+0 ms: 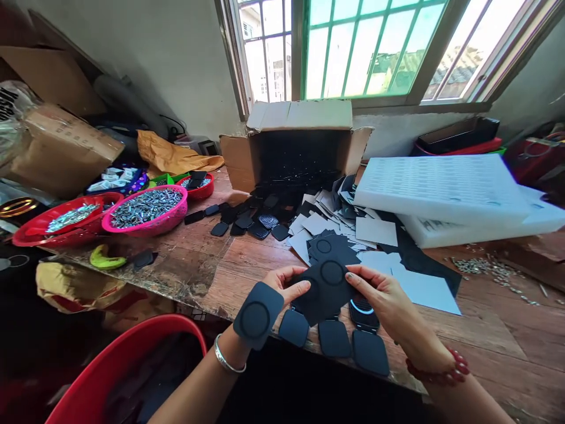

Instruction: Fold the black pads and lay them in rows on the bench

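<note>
Between my two hands is a black square sheet (324, 294) with an embossed ring, tilted toward me. My left hand (286, 284) pinches its left side with thumb and fingers. A black rounded pad with a ring (257, 316) lies across the back of my left wrist. My right hand (379, 294) grips the sheet's upper right edge. Just beyond, more black ringed sheets (324, 246) lie fanned over white-backed ones (335, 224). Below the held sheet, several black rounded plates (334, 338) line the table's front edge; one unit (364, 313) shows a pale ring.
An open cardboard box (238, 162) stands at the back, black pieces (247, 221) spilling before it. Pink basket (150, 229) of metal parts and a banana (107, 259) are left. White foam trays (436, 182) stack right, near scattered small parts (494, 268). A red tub (132, 335) stands below.
</note>
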A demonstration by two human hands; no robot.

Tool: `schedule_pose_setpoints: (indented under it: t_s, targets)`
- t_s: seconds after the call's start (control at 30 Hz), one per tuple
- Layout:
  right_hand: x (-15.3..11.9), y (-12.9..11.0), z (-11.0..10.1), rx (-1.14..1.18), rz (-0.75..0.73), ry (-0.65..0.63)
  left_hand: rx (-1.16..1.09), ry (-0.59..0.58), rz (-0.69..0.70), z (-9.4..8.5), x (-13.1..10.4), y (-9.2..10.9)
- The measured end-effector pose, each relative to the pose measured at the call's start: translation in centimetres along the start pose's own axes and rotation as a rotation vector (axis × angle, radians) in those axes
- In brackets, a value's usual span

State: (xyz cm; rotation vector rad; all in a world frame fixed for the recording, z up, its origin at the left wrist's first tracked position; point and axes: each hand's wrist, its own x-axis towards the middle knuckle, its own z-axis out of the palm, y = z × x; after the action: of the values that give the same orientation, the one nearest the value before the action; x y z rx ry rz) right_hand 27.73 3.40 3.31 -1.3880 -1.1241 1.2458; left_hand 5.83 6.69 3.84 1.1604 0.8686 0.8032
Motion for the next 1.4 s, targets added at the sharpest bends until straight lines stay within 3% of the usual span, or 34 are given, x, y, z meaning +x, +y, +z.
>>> schedule_pose_setpoints:
  t_s: [0.17,0.3,0.4,0.53,0.63,0.73,0.8,0.9,1.03,1.17,1.3,1.4]
  targets:
    - [0.6,0.3,1.1,-0.07,-0.083,-0.005,-0.229,0.03,-0.062,-0.4,-0.5,-0.4]
    - [1.0,0.8,2.3,-0.238,-0.248,0.08,-0.268,0.082,-0.026,-0.5,-0.3,-0.6]
    - [2.2,0.7,2.3,-0.228,-0.27,0.073,-0.284,0.128,0.013,-1.1,-0.1,-0.9]
    - [6.2,1.0,-0.2,-0.271,-0.245,0.315,-0.246,0.249,0.075,-2.3,0.0,-1.8]
    - [9.2,1.7,-2.4,-0.368,-0.208,0.473,-0.221,0.264,0.042,-3.0,-0.1,-2.5]
    - [9.7,2.0,-2.2,-0.497,-0.254,0.59,-0.169,0.267,0.054,-3.3,0.0,-3.2]
    - [8.3,1.8,-0.3,-0.62,-0.407,0.53,-0.123,0.289,0.077,-3.5,0.4,-3.6]
    - [4.5,0.9,4.2,-0.695,-0.662,0.188,-0.068,0.336,0.108,-3.5,1.2,-4.3]
    - [0.9,0.0,9.7,-0.669,-0.793,-0.06,0.039,0.299,0.2,-3.4,1.4,-5.0]
    - [0.0,0.0,11.9,-0.687,-0.829,-0.099,0.146,0.29,0.23,-3.7,0.5,-4.5]
    - [-0.4,0.1,12.5,-0.7,-0.87,-0.059,0.151,0.332,0.169,-4.2,0.1,-4.2]
    - [-1.2,0.0,13.2,-0.76,-0.95,0.012,0.145,0.347,0.199,-4.5,0.1,-4.3]
